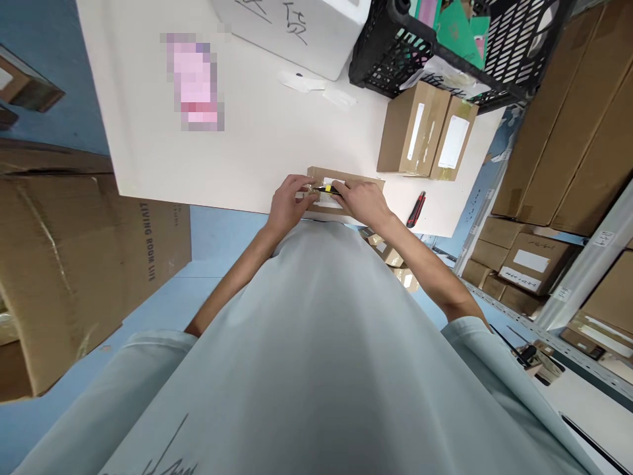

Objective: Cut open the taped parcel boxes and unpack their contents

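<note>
A small cardboard box (363,179) with a white label lies at the front edge of the white table, against my shirt. My right hand (364,203) is closed on a black and yellow utility knife (329,189), held low over the box top with its tip toward the left end. My left hand (288,206) grips that left end, fingers and thumb on either side of the clear packing tape (312,179). Whether the blade touches the tape is too small to tell. To the right of the box lies a red and black utility knife (416,210).
Two taped cardboard boxes (415,128) stand at the table's right, before a black plastic crate (390,63). A white foam box (297,30) sits at the back. A blurred pink item (195,82) lies at left. Large cartons (89,264) stand left, and loaded shelves (554,310) right.
</note>
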Available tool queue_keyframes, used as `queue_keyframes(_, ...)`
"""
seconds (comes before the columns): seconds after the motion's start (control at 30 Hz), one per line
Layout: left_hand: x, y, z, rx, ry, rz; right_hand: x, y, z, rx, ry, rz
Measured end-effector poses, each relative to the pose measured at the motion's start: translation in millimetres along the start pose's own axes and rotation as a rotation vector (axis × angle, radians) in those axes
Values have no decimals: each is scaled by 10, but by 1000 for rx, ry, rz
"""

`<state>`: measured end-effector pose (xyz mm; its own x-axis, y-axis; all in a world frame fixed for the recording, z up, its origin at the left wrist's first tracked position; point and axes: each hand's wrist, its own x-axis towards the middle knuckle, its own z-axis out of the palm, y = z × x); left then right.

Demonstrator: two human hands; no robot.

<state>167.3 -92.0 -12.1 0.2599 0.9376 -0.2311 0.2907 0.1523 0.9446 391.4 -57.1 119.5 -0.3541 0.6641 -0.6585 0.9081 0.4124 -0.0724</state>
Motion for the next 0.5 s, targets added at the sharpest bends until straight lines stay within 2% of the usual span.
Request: queue_keyframes(0.5,0,64,-40,20,-8,-31,38,-28,-104,-112,-19,-129)
